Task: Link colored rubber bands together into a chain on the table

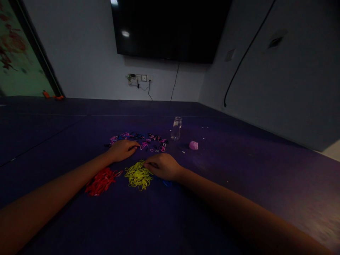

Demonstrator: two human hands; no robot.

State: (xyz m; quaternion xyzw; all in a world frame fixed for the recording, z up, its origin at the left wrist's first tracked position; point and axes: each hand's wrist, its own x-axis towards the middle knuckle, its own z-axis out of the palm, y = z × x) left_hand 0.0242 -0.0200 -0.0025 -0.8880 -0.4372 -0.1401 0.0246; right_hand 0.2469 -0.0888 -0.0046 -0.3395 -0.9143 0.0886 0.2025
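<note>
My left hand (122, 150) rests at the near edge of a scattered pile of mixed pink, blue and black rubber bands (127, 135). Its fingers stretch toward the pink bands, with the thumb a little apart. My right hand (165, 166) is at the right edge of a yellow rubber band pile (138, 176). Thumb and forefinger come together there; what lies between them is too small to make out. Red rubber bands (102, 181) are heaped beside my left forearm. Some blue bands (166, 183) show partly from under my right hand.
Beyond the bands a clear glass bottle (176, 129) stands upright on the dark purple surface (225, 170). A crumpled pink lump (193, 145) lies to its right, with small white scraps around. A wall with a large screen (170, 28) rises behind.
</note>
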